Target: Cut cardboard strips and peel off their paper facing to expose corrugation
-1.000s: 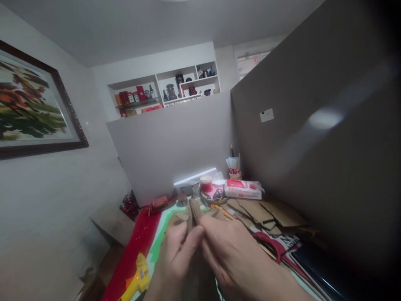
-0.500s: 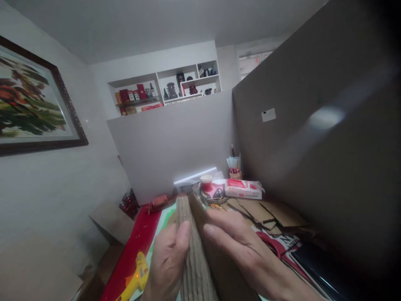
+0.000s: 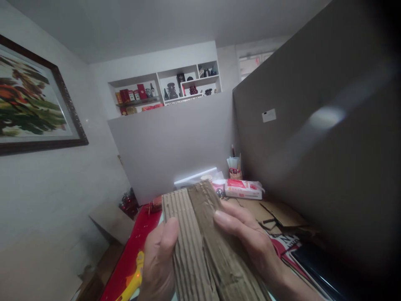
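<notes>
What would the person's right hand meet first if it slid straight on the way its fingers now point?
The right hand points up and left across the corrugated cardboard piece that it holds. Going on, its fingertips would probably meet the left hand, whose thumb presses the other side; depth is unclear.

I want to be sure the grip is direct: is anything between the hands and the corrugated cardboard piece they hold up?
Nothing visible. The left hand presses its thumb straight onto the ribbed face of the cardboard piece, and the right hand lays its fingers on the torn brown side. Both touch it bare.
</notes>
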`<state>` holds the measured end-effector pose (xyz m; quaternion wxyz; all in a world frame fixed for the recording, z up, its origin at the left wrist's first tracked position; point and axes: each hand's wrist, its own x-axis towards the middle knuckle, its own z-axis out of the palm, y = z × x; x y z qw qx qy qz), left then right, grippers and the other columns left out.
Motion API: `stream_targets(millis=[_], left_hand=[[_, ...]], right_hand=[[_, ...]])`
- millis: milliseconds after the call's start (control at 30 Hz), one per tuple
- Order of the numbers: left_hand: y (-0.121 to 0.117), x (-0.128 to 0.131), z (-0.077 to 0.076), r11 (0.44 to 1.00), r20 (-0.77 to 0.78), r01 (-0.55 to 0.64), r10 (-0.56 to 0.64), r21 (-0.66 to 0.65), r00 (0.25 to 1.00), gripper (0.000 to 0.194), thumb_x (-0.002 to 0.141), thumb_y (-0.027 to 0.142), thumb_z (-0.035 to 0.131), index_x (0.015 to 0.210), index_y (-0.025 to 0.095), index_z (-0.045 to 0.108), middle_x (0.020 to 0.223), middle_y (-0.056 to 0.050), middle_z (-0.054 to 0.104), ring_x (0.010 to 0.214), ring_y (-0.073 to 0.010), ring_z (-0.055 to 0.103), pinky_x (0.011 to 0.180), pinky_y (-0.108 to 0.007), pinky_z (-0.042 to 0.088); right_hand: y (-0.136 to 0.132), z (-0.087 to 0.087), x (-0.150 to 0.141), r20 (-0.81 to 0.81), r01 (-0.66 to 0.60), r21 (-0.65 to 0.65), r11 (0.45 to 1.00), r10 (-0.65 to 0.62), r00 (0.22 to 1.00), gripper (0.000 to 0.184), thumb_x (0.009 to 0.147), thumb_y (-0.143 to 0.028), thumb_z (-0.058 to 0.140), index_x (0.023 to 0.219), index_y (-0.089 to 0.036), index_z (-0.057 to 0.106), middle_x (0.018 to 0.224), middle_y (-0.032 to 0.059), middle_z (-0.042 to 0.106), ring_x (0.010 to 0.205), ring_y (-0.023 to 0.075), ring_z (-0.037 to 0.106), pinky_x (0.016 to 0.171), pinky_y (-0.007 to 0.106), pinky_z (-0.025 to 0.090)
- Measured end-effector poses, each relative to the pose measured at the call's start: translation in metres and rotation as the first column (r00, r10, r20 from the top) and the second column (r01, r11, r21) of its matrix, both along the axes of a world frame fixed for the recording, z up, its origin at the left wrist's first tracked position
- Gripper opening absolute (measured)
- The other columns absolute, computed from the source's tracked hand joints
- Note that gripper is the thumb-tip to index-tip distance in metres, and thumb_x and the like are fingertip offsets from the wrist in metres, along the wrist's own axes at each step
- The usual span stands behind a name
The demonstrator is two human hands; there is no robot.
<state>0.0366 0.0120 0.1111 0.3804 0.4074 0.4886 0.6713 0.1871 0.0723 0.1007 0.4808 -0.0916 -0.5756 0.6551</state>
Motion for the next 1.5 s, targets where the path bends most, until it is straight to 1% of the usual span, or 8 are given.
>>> stream_targets(millis=[167, 267, 467, 667, 800, 933, 1100, 1500], left_hand=[[-0.002, 0.001, 0.001, 0.998, 0.043, -0.026, 0.024, 0.055, 0.999, 0.043, 0.073, 0.057, 0.074, 0.053, 0.023, 0.057, 0.053, 0.0, 0.061, 0.063, -0.0219, 0.062, 0.058, -0.03, 0.051], [-0.004, 0.001, -0.003, 0.997, -0.001, -0.058, 0.058, 0.058, 0.998, 0.05, 0.069, 0.064, 0.077, 0.049, 0.023, 0.054, 0.048, 0.002, 0.054, 0.056, -0.018, 0.055, 0.053, -0.027, 0.047], [-0.006, 0.004, -0.005, 0.954, -0.233, -0.228, 0.271, 0.195, 0.934, 0.05, 0.066, 0.07, 0.075, 0.072, 0.021, 0.078, 0.055, -0.001, 0.065, 0.059, -0.0198, 0.058, 0.053, -0.026, 0.047], [0.004, 0.003, -0.007, 0.978, -0.358, 0.003, 0.073, 0.209, 0.931, 0.032, 0.07, 0.048, 0.083, 0.086, 0.021, 0.08, 0.09, -0.006, 0.08, 0.093, -0.0297, 0.07, 0.086, -0.031, 0.052], [-0.003, 0.002, -0.006, 0.995, -0.213, -0.103, 0.098, -0.014, 0.972, 0.048, 0.067, 0.045, 0.085, 0.108, 0.02, 0.075, 0.096, -0.004, 0.081, 0.109, -0.0294, 0.07, 0.085, -0.027, 0.055], [-0.014, 0.006, 0.0, 0.99, 0.178, 0.025, 0.0, -0.142, 0.984, 0.09, 0.062, 0.031, 0.087, 0.143, 0.02, 0.05, 0.1, -0.006, 0.082, 0.101, -0.0323, 0.075, 0.077, -0.033, 0.06], [-0.015, 0.011, -0.001, 0.992, 0.438, 0.112, -0.077, -0.054, 0.896, 0.09, 0.067, 0.024, 0.081, 0.149, 0.028, 0.044, 0.102, -0.005, 0.082, 0.1, -0.0351, 0.075, 0.083, -0.042, 0.06], [-0.016, 0.009, -0.003, 0.993, 0.55, 0.094, -0.042, -0.066, 0.834, 0.077, 0.066, 0.021, 0.081, 0.139, 0.028, 0.059, 0.088, -0.006, 0.083, 0.09, -0.0391, 0.077, 0.079, -0.049, 0.062]], right_hand=[[-0.001, 0.003, 0.001, 0.005, 0.002, -0.089, 0.996, -0.002, 1.0, 0.032, 0.089, -0.046, 0.063, 0.104, -0.021, 0.076, 0.084, 0.003, 0.069, 0.08, 0.0208, 0.063, 0.073, 0.029, 0.046], [-0.002, 0.008, 0.005, 0.103, 0.083, 0.113, 0.99, -0.095, 0.99, 0.029, 0.094, -0.045, 0.057, 0.1, -0.022, 0.074, 0.089, 0.0027, 0.067, 0.084, 0.0205, 0.06, 0.076, 0.03, 0.046], [-0.008, 0.019, 0.007, 0.38, 0.085, 0.577, 0.812, -0.359, 0.853, 0.006, 0.09, -0.022, 0.056, 0.084, -0.022, 0.057, 0.083, 0.0002, 0.06, 0.077, 0.0191, 0.053, 0.072, 0.031, 0.043], [-0.012, 0.018, 0.002, 0.391, 0.128, 0.654, 0.745, -0.478, 0.786, 0.012, 0.094, -0.023, 0.045, 0.091, -0.02, 0.057, 0.089, 0.0039, 0.06, 0.078, 0.0203, 0.052, 0.072, 0.034, 0.042], [-0.012, 0.019, 0.007, 0.381, 0.081, 0.496, 0.865, -0.301, 0.874, 0.02, 0.097, -0.026, 0.045, 0.079, -0.022, 0.053, 0.083, 0.0, 0.056, 0.078, 0.0179, 0.052, 0.074, 0.031, 0.043], [-0.016, 0.017, 0.011, 0.304, -0.009, 0.112, 0.994, -0.026, 0.952, 0.023, 0.09, -0.042, 0.063, 0.08, -0.022, 0.059, 0.079, -0.0017, 0.057, 0.081, 0.0188, 0.058, 0.076, 0.031, 0.047], [-0.023, 0.011, 0.008, 0.172, 0.049, -0.281, 0.959, 0.0, 0.985, 0.044, 0.072, -0.041, 0.082, 0.108, -0.023, 0.064, 0.088, 0.0002, 0.073, 0.089, 0.0231, 0.068, 0.082, 0.034, 0.05], [-0.027, 0.008, 0.002, -0.054, -0.079, -0.321, 0.944, 0.065, 0.996, 0.03, 0.072, -0.036, 0.08, 0.096, -0.02, 0.072, 0.079, 0.0, 0.076, 0.079, 0.0206, 0.073, 0.078, 0.03, 0.054]])
